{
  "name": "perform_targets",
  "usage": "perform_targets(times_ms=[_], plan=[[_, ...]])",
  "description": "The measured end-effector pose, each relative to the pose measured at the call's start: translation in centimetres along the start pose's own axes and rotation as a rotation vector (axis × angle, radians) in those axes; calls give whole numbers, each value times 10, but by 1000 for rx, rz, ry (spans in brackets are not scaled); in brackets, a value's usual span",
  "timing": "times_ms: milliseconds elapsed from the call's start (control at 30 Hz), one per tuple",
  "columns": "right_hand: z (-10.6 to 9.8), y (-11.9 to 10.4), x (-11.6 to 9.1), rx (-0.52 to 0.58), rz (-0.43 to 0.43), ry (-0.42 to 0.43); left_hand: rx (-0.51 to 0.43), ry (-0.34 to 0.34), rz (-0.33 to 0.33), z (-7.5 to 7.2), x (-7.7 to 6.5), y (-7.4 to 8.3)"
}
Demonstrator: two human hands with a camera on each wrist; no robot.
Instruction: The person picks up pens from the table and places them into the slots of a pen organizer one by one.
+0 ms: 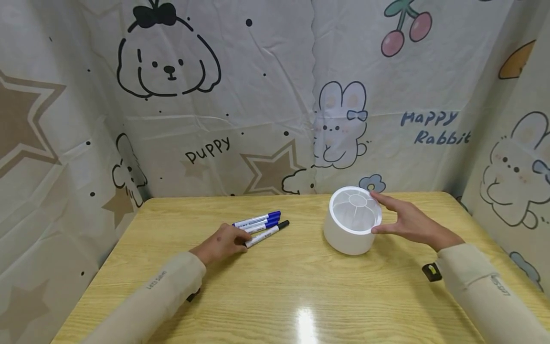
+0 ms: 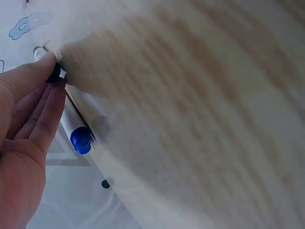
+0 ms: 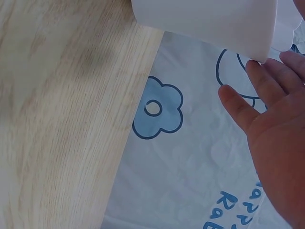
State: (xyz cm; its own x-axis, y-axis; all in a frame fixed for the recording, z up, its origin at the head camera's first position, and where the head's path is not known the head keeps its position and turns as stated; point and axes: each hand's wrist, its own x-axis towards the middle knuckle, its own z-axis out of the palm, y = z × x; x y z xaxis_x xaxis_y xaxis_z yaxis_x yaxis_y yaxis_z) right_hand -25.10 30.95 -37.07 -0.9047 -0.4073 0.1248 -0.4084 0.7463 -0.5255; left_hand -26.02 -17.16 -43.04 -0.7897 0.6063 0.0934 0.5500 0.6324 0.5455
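Observation:
My left hand pinches the near end of a white marker with a black cap. In the left wrist view, thumb and fingertips close on a black marker end. Beside it lie white markers with blue caps, roughly side by side; one blue end shows below the fingers in that view. To the right stands a white round organizer with inner dividers that part it into compartments. My right hand touches its right rim, fingers extended at the back and thumb at the front.
Everything lies on a light wood table. A printed fabric curtain hangs along the table's far edge and both sides. Dark wrist devices sit at the sleeve cuffs.

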Motion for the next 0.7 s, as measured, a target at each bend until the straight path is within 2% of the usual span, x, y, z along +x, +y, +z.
perform_targets(times_ms=[200, 333, 500, 700], plan=[[-1, -2, 1, -7, 2, -7, -37, 18, -57, -3, 0, 3], [-1, -2, 1, -20, 3, 5, -117, 54, -89, -9, 0, 4], [-1, -3, 1, -24, 3, 7, -222, 111, -89, -21, 2, 10], [-1, -4, 1, -23, 3, 5, -274, 193, -72, -37, 14, 24]])
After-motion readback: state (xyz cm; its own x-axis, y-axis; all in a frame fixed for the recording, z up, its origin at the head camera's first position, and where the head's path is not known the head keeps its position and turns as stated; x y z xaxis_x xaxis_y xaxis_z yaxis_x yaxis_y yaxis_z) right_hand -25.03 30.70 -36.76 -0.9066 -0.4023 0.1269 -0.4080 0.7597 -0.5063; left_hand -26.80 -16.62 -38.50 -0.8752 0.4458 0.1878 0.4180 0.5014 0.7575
